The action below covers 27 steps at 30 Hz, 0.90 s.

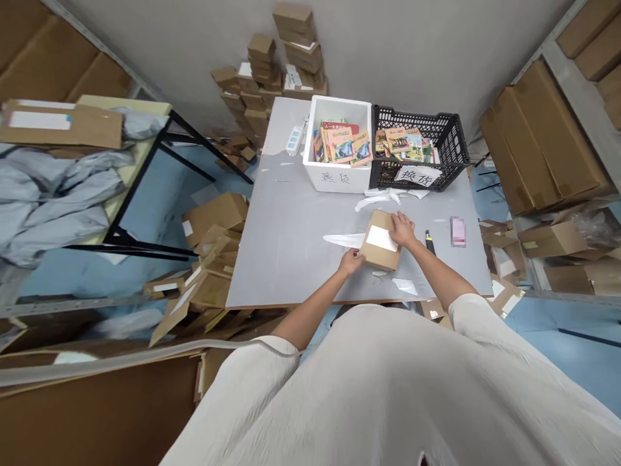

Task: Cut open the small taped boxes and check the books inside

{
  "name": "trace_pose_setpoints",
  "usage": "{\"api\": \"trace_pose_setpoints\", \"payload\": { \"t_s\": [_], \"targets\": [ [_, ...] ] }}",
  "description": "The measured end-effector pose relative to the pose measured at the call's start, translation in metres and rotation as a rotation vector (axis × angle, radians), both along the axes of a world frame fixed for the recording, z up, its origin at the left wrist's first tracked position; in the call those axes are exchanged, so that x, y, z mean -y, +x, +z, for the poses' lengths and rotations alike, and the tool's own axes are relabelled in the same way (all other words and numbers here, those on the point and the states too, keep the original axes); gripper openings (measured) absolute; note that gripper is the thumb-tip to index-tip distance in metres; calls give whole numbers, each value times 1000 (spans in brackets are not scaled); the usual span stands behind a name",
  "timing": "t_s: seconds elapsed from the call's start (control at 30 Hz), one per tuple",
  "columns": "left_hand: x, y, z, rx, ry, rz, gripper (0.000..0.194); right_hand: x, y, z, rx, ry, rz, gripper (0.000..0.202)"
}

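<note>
1. Pinching the near-left corner of the cardboard box (380,255), the left hand (350,261) has its thumb along the top edge; its other fingers are mostly hidden.
2. On the worktop (272,259), the box lies between both hands, right of the left fingers, its long axis running roughly away from the body.
3. Just right of the right forearm lies a utility knife (429,243), nearer the right hand (402,230) than the left.
4. That right hand's fingers, slightly spread, drape over the box's far-right edge; whether they squeeze, I cannot tell.
5. Beyond stands a black plastic crate (421,176).
</note>
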<state>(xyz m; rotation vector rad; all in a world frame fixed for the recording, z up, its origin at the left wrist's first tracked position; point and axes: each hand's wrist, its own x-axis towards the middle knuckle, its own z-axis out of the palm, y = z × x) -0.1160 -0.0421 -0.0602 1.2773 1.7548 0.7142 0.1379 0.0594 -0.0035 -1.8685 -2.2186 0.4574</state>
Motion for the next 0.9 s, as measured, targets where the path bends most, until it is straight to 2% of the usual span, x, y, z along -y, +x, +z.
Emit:
{"api": "trace_pose_setpoints", "payload": {
  "t_s": [0.1, 0.17, 0.27, 0.37, 0.47, 0.57, 0.67, 0.77, 0.9],
  "targets": [
    [4, 4, -3, 81, -20, 79, 49, -15, 1, 5, 26, -37, 83, 83],
    [4, 5, -2, 75, 16, 102, 46, -21, 4, 6, 23, -50, 82, 81],
    [-4, 2, 5, 4, 75, 121, 48, -23, 14, 4, 2, -72, -9, 74],
    [-21, -4, 15, -50, 110, 180, 64, -18, 32, -3, -87, -118, -70, 61],
    [-41, -5, 26, 21, 90, 190, 75, -8, 54, -14, -191, -188, -132, 52],
    [-55, 1, 33, 94, 62, 185, 77, 4, 66, -22, -282, -236, -225, 55],
    [-62, 9, 38, 84, 9, 195, 74, 10, 67, -25, -453, -245, -277, 68],
    [-65, 17, 46, 120, -3, 212, 72, 12, 62, -21, -622, -242, -294, 74],
    [-72, 20, 66, 140, 163, 214, 72, 10, 60, -6, -672, -109, -337, 68]
  ]
}}
